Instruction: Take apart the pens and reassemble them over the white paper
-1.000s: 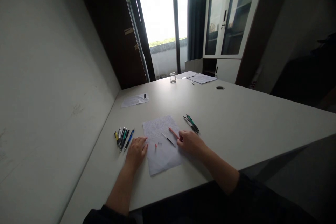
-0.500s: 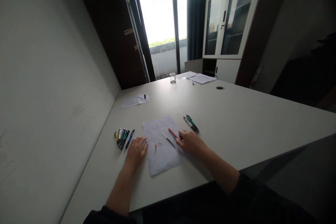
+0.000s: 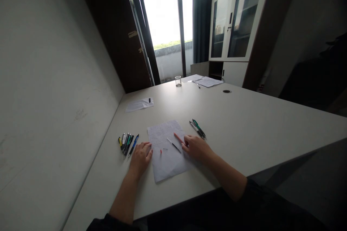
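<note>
My left hand (image 3: 141,157) rests on the table with its fingers extended, touching the left edge of a handwritten sheet of paper (image 3: 165,169). My right hand (image 3: 195,147) lies at the sheet's right edge, its fingers closed round the near end of a red pen barrel (image 3: 177,137); that end is hidden. Between the hands, a pen refill (image 3: 174,145) with a dark lower half lies slanted on the paper. Left of it are a small red pen part (image 3: 161,151) and a tiny spring (image 3: 165,149).
Several pens (image 3: 126,144) lie left of my left hand, a blue pen (image 3: 133,145) nearest it. Beyond my right hand lie more pens (image 3: 198,128). Farther back are another sheet (image 3: 138,105), a glass (image 3: 178,81), stacked papers (image 3: 208,81) and a cable hole (image 3: 227,91).
</note>
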Action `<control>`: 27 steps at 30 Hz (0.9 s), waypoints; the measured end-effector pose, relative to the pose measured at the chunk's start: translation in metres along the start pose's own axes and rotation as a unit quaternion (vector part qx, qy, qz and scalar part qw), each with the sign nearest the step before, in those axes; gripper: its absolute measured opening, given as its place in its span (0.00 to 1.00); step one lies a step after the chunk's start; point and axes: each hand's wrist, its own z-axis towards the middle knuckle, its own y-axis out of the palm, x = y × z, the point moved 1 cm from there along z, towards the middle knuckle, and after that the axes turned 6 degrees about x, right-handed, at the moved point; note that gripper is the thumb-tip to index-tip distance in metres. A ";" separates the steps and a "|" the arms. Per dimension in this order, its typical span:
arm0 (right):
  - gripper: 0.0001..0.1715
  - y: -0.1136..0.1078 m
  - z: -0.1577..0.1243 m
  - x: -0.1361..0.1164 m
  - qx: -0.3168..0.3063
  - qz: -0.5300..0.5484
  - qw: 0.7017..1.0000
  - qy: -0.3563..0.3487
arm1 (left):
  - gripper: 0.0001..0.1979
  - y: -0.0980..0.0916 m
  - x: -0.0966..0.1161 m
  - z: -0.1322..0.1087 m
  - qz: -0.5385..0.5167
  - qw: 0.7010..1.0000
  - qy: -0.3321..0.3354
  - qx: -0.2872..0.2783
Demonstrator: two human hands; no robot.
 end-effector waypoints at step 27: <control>0.12 0.003 0.002 0.000 -0.018 -0.035 0.999 0.012 | 0.13 0.001 0.000 0.000 0.004 1.000 0.007 0.001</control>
